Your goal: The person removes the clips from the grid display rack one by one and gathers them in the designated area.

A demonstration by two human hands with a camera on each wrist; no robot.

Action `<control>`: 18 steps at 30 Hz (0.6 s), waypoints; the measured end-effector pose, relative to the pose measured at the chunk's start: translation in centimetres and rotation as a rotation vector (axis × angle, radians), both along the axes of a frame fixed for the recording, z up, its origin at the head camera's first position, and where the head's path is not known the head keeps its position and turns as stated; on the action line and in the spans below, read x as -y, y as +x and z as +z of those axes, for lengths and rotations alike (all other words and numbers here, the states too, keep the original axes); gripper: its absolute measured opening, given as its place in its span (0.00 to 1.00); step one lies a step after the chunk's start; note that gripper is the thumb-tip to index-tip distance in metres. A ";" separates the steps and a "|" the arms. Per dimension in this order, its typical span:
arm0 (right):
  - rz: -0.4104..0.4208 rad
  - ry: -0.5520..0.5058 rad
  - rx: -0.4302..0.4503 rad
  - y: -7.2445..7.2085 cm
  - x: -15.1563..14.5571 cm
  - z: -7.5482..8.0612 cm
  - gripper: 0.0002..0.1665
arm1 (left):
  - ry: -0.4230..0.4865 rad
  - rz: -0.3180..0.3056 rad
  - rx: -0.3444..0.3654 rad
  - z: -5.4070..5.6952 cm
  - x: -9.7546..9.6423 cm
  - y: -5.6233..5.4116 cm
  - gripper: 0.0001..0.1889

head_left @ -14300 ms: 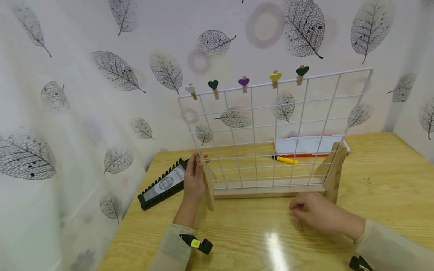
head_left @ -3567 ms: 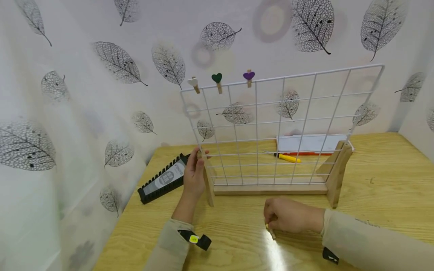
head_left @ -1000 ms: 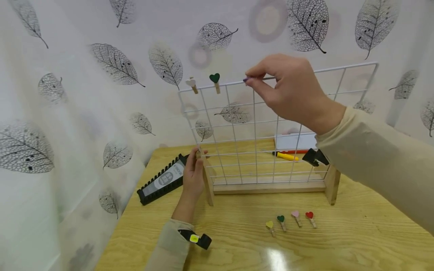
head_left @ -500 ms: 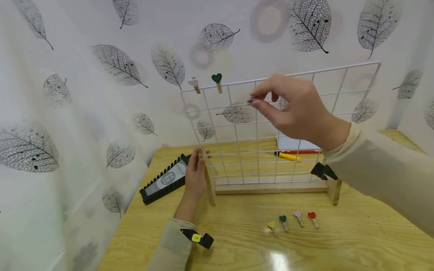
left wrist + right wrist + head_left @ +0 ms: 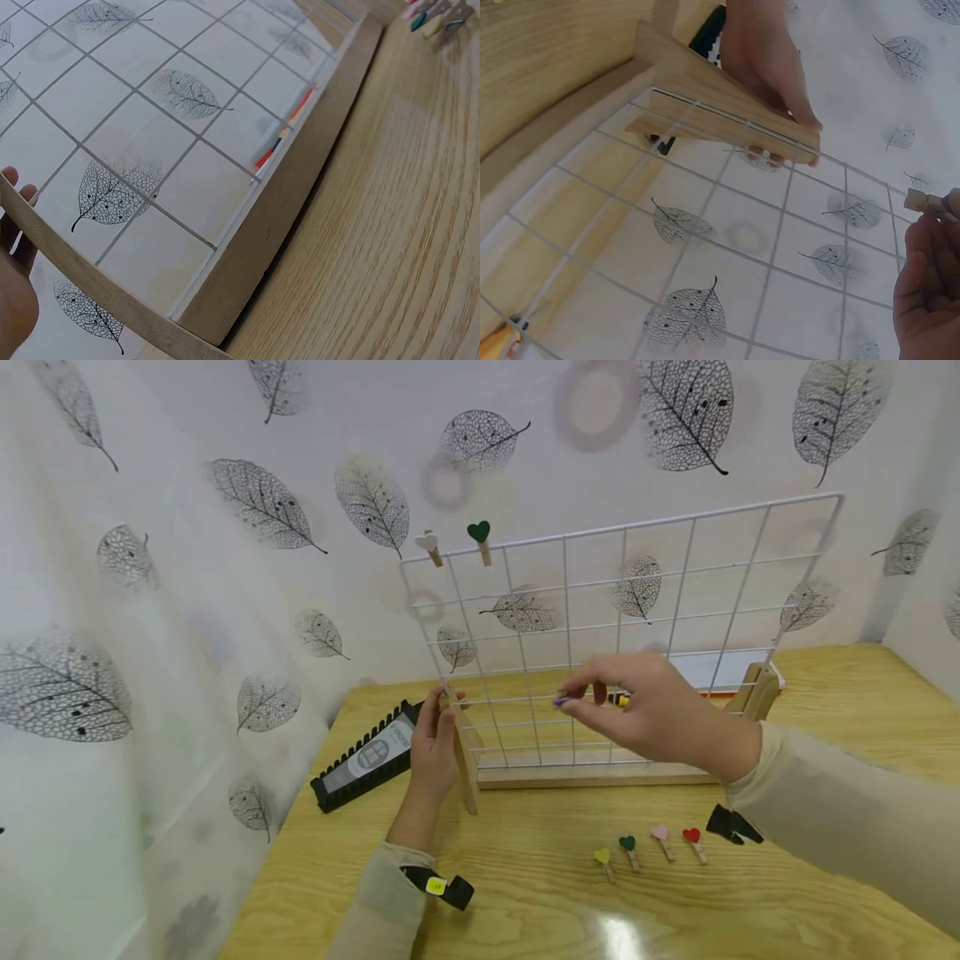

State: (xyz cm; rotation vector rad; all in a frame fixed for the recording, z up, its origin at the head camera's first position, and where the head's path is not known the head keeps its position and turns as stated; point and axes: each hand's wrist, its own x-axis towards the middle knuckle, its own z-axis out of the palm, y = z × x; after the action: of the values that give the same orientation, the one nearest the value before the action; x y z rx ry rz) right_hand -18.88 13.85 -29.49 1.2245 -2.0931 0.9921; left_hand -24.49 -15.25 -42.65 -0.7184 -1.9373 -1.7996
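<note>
My right hand (image 5: 652,714) pinches a small wooden clothespin with a purple heart (image 5: 561,702), held in front of the lower part of a white wire grid (image 5: 564,537). In the right wrist view, the clothespin (image 5: 926,202) pokes out from the fingertips. My left hand (image 5: 433,747) grips the wooden side leg (image 5: 467,768) of the grid's stand. Clipped on the top wire at the left are a white-heart clothespin (image 5: 427,543) and a green-heart one (image 5: 480,539). Yellow (image 5: 603,858), green (image 5: 628,848), pink (image 5: 661,838) and red (image 5: 693,841) heart clothespins lie in a row before the stand.
A black toothed rack with a grey label (image 5: 367,756) lies left of the stand. Behind the grid are a yellow-handled screwdriver (image 5: 621,699), mostly hidden, and a white case (image 5: 712,670). Leaf-patterned sheeting (image 5: 225,585) covers the wall behind the wooden table (image 5: 510,893).
Earlier, several clothespins sat on the top wire; the yellow and right-hand green ones now lie on the table. My right hand pulled the purple one off and carried it down. My left hand stayed put.
</note>
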 end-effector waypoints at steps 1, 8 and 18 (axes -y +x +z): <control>0.007 0.003 0.014 0.1 0.0 -0.6 0.13 | 0.002 0.000 0.000 0.0 0.0 0.0 0.23; 0.036 0.030 0.133 0.9 0.0 -3.7 0.13 | -0.024 0.031 0.011 -0.1 0.0 0.1 0.26; 0.102 0.167 0.441 2.4 0.4 -7.9 0.06 | -0.035 0.030 0.018 0.2 -0.1 0.2 0.26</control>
State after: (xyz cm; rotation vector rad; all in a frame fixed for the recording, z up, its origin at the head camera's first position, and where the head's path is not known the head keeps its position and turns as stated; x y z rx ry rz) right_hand -16.52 13.44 -37.34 1.2945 -2.5137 1.2462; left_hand -24.26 -15.19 -42.46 -0.6829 -1.9854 -1.7642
